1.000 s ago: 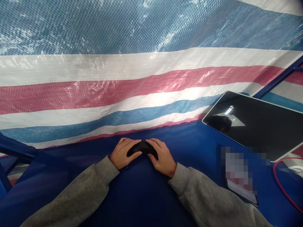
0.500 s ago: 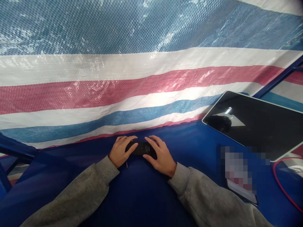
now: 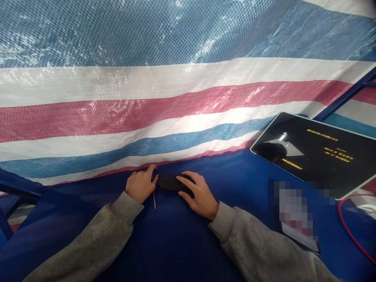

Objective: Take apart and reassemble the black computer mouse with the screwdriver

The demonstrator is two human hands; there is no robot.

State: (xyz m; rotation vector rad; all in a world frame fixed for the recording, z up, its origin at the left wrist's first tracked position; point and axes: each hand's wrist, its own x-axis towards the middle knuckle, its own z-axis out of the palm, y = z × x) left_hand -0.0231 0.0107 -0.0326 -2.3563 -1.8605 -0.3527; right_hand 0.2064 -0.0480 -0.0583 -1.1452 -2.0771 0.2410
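Observation:
A black computer mouse point(image 3: 169, 182) lies on the blue table, and it appears to be underside up. My right hand point(image 3: 201, 194) grips its right end, thumb on the near side and fingers over the top and far side. Just left of the mouse, my left hand point(image 3: 138, 186) has thumb and forefinger closed on a small screwdriver point(image 3: 154, 200). The screwdriver's thin metal shaft points toward me with a bit of red at its top; the handle is mostly hidden by the fingers.
Behind the blue table point(image 3: 176, 243) hangs a striped plastic sheet point(image 3: 164, 113). At right lies a white-edged flat screen point(image 3: 311, 156) showing yellow text. Nearer are a partly blurred phone-like object point(image 3: 302, 239) and a red cable point(image 3: 349, 229).
My left hand has moved off the mouse to the left and closed on the screwdriver. My right hand stays on the mouse. Yellow text has appeared on the dark screen.

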